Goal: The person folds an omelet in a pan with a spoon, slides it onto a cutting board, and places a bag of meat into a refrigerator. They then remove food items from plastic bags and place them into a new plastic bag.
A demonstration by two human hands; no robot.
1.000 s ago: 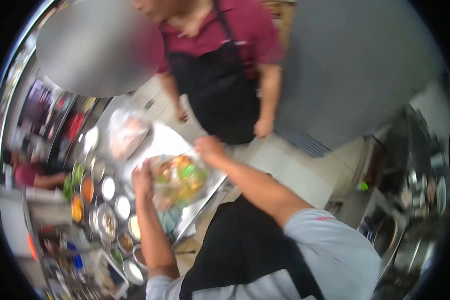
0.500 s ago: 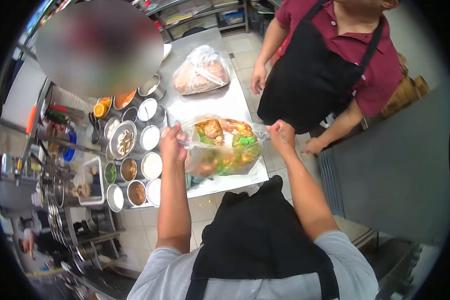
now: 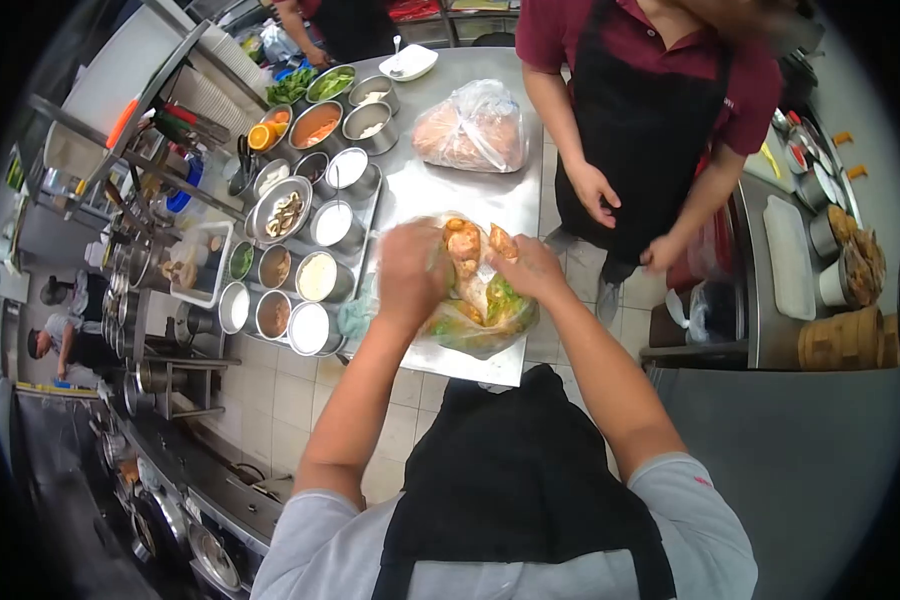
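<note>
A clear plastic bag [image 3: 482, 338] of raw meat pieces, which look like marinated chicken with green leafy bits, sits open on the near end of the steel table. My left hand [image 3: 413, 270], blurred by motion, is curled at the bag's left rim; its fingertips are partly hidden. On the opposite side, my right hand [image 3: 532, 270] grips the rim between thumb and fingers. An orange-coated piece [image 3: 503, 243] shows beside that thumb. Farther back lies a second, knotted bag of pale pink meat [image 3: 470, 130].
Several steel pots of ingredients crowd the left, among them a bowl of sliced mushrooms [image 3: 281, 212] and a pot of white shreds [image 3: 318, 277]. A green cloth [image 3: 357, 318] lies near the bag. A co-worker in a black apron [image 3: 625, 140] stands right of the steel table [image 3: 410, 205].
My hands have come closer together, and the bag's mouth, stretched wide before, is now bunched between them. The view has turned, and the co-worker's hands are now nearer each other.
</note>
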